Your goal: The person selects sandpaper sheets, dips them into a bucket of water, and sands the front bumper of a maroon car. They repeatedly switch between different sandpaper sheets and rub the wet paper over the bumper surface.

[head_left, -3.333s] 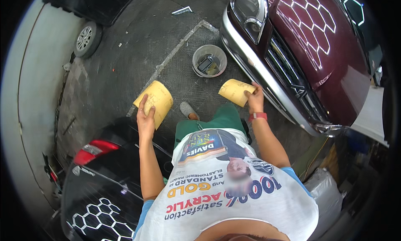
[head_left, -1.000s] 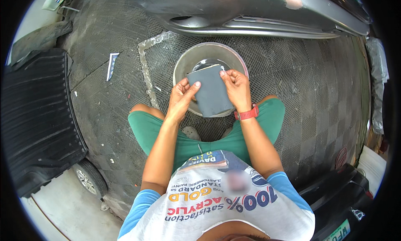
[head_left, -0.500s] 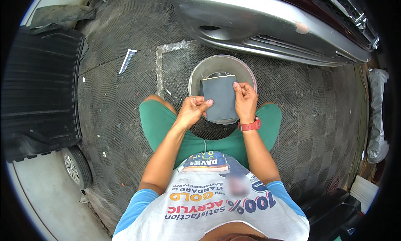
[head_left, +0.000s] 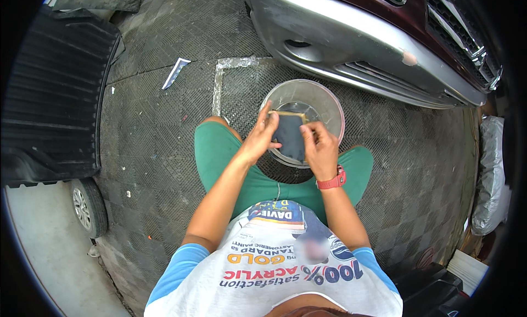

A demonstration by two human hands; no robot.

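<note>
Over a translucent round bucket (head_left: 335, 105), I hold a sheet of dark grey sandpaper (head_left: 289, 137) with a tan edge along its top. My left hand (head_left: 260, 137) grips the left side, its thumb at the upper corner and some fingers stretched out. On the other side, my right hand (head_left: 321, 149) pinches the right edge between thumb and bent fingers. A red watch (head_left: 332, 178) sits on my right wrist. The bucket stands on the floor between my knees; something shiny, perhaps liquid, shows at its bottom behind the sheet.
A silver-grey car bumper (head_left: 351, 56) spans the far right, close beyond the bucket. To the left are a black ribbed liner (head_left: 55, 97) and a wheel (head_left: 88, 209). A paper scrap (head_left: 176, 74) lies on the textured floor. A plastic-wrapped bundle (head_left: 490, 177) lines the right side.
The sandpaper now shows a narrower, shorter face, turned or folded between my hands. My left hand has moved up its side with fingers extended. The whole view has shifted slightly.
</note>
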